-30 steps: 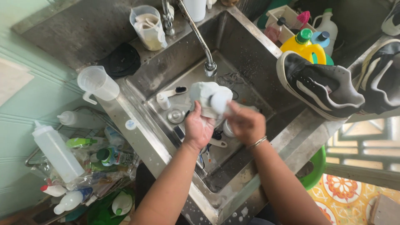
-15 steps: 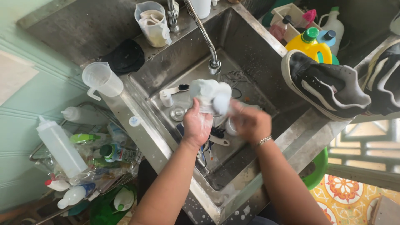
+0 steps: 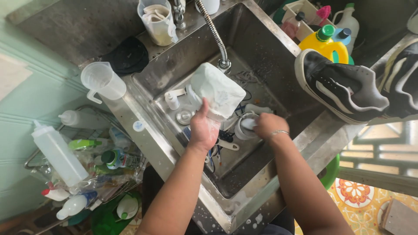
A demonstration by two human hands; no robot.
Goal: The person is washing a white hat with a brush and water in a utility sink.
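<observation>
A pale, soapy, rounded plastic container (image 3: pixel 217 90) is grasped from below in the grip of the left hand (image 3: pixel 203 127) and held tilted above the stainless steel sink (image 3: pixel 265 48), its long axis running from near left to far right, just under the flexible metal faucet (image 3: pixel 216 37). Just to its right and lower, the right hand (image 3: pixel 269 125) is closed on a small white scrubbing pad (image 3: pixel 249 123), making it the nearer hand to the container's open side. A yellow detergent bottle with a green cap (image 3: pixel 324 41) stands far right, and a white squeeze bottle (image 3: pixel 56 152) lies at the left.

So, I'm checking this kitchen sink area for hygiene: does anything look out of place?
Yes. A black-and-white sneaker lies on its side across the steel sink's right rim, beside the dishes being washed. Footwear looks odd at a dish sink.
</observation>
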